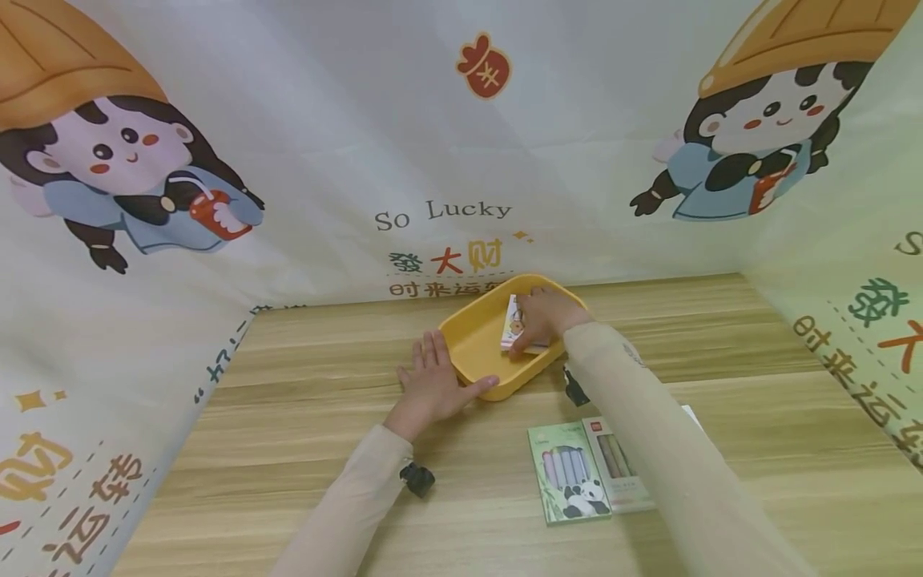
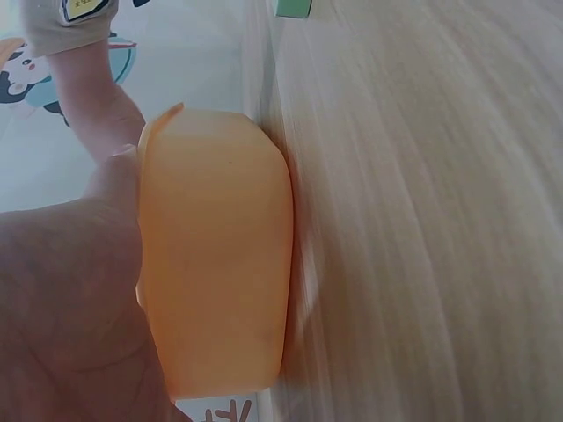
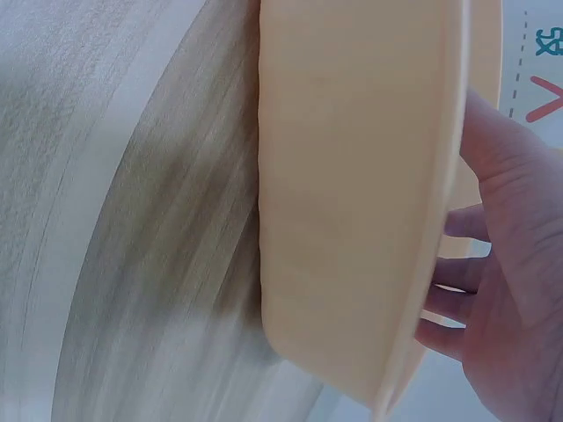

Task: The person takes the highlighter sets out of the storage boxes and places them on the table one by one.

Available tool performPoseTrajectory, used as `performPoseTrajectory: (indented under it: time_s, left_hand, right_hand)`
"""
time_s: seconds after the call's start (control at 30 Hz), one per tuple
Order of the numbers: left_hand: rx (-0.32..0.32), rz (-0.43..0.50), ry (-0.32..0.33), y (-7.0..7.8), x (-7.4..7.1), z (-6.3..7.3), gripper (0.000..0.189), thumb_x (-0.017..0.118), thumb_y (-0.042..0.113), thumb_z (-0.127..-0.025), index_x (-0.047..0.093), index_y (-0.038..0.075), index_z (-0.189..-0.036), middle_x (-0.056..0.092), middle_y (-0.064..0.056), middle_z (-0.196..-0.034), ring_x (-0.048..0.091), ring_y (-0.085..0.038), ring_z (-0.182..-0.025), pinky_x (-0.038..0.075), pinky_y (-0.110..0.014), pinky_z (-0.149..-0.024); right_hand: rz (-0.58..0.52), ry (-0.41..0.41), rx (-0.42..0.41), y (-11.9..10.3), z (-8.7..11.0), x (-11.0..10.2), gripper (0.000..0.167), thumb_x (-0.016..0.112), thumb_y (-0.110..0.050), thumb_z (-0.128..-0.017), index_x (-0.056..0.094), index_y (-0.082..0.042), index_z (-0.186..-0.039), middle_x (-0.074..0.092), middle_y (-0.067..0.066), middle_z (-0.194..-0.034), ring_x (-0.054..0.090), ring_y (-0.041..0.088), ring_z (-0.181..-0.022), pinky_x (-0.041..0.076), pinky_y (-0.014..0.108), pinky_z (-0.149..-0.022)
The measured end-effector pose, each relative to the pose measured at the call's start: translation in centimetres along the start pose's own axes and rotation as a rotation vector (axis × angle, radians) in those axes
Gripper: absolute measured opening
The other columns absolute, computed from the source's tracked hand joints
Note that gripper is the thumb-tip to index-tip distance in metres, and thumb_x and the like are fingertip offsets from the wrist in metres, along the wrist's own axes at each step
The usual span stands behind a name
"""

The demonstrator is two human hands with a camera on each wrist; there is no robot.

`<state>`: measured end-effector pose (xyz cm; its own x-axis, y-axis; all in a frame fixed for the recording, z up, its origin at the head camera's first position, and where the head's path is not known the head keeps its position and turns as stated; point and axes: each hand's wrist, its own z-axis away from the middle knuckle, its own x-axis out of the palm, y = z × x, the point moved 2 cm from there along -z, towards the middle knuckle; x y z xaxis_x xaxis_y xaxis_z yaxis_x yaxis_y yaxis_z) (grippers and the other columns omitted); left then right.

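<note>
A yellow plastic basin (image 1: 472, 340) stands on the wooden table near the back cloth. My left hand (image 1: 433, 386) rests at its near left corner, fingers straight along the outer wall and thumb out along the front rim. In the left wrist view that hand (image 2: 70, 299) lies against the basin's side (image 2: 215, 255). Inside the basin, my right hand (image 1: 546, 314) holds a small white pack (image 1: 512, 330) with a cartoon print between thumb and fingers. From the right wrist view, the right hand (image 3: 515, 255) reaches over the rim, and the basin wall (image 3: 352, 193) hides the pack.
A green pen box (image 1: 570, 473) with a panda print lies on the table (image 1: 476, 489) at front right. Beside it, a second pen box (image 1: 616, 465) is partly covered by my right forearm. Printed cloth (image 1: 346, 144) rises behind and at both sides.
</note>
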<state>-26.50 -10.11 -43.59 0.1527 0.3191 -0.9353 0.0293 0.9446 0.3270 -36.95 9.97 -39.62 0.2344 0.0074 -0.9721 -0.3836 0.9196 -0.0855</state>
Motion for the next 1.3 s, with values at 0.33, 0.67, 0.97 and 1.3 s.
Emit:
performPoseTrajectory:
  time_s: [0.33,0.67,0.97,1.3]
  left_hand:
    - [0.009,-0.003,-0.005,-0.1,0.2,-0.2,0.128,0.047,0.085,-0.08,-0.01,0.0,-0.157,-0.01,-0.022,-0.166,-0.003,-0.044,-0.154,0.008,-0.074,-0.116]
    - [0.009,-0.002,-0.014,0.0,0.0,-0.3,0.129,0.046,0.086,-0.08,-0.011,0.0,-0.157,-0.013,-0.021,-0.165,-0.005,-0.044,-0.154,0.007,-0.074,-0.116]
    - [0.007,-0.017,-0.02,-0.1,0.1,-0.4,0.129,0.044,0.087,-0.079,-0.012,0.0,-0.156,-0.013,-0.021,-0.165,-0.006,-0.043,-0.154,0.007,-0.075,-0.116]
    - [0.018,0.0,-0.019,-0.1,0.2,-0.4,0.129,0.044,0.087,-0.08,-0.013,0.0,-0.156,-0.015,-0.021,-0.165,-0.007,-0.044,-0.154,0.006,-0.075,-0.116]
  right_hand:
    - [-0.016,-0.002,0.007,0.0,0.4,-0.6,0.105,0.079,-0.062,-0.072,0.038,-0.007,-0.152,0.046,0.018,-0.15,0.042,0.035,-0.14,0.035,0.049,-0.118]
    - [-0.041,0.009,-0.002,-0.6,1.6,-2.6,0.1,0.08,-0.056,-0.074,0.038,-0.008,-0.152,0.047,0.02,-0.148,0.043,0.038,-0.137,0.036,0.055,-0.115]
    - [-0.055,-0.002,0.007,-0.7,1.9,-3.3,0.101,0.081,-0.056,-0.073,0.038,-0.01,-0.152,0.044,0.019,-0.152,0.039,0.039,-0.141,0.034,0.057,-0.116]
    - [-0.022,-0.009,-0.021,-0.7,2.2,-3.6,0.102,0.08,-0.057,-0.074,0.036,-0.008,-0.153,0.044,0.018,-0.153,0.039,0.038,-0.141,0.033,0.054,-0.117]
